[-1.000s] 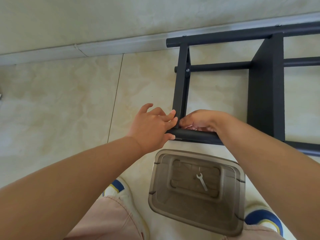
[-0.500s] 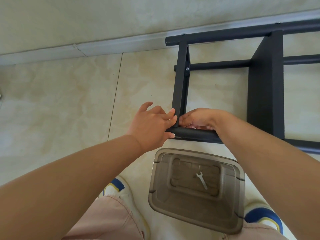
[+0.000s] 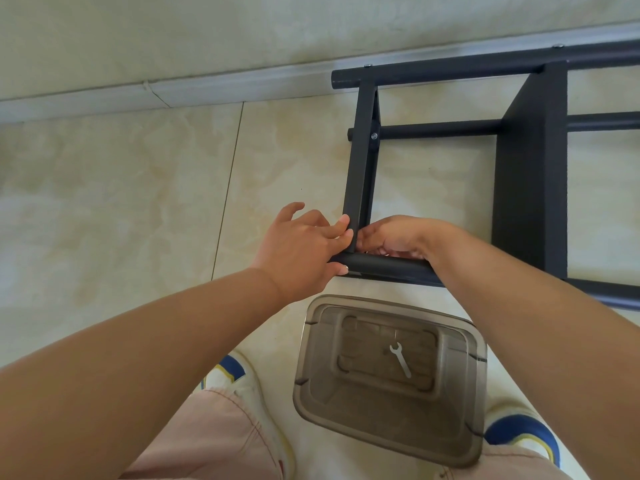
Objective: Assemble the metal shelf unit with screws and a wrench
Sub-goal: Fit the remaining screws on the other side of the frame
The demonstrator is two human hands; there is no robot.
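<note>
Lying on its side on the floor, the shelf frame [image 3: 360, 161] is steadied at its near corner: the left hand [image 3: 301, 249] is wrapped around the tube end, while the right hand [image 3: 391, 237] is curled at the joint, its contents hidden. A screw could be cross-threaded if the frame shifts; the wrench [image 3: 401, 360] sits unused in the plastic bin [image 3: 311, 403].

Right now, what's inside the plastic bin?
One small wrench lies on the floor of the translucent bin. No screws visible there. The right forearm covers the bin's upper right corner.
</note>
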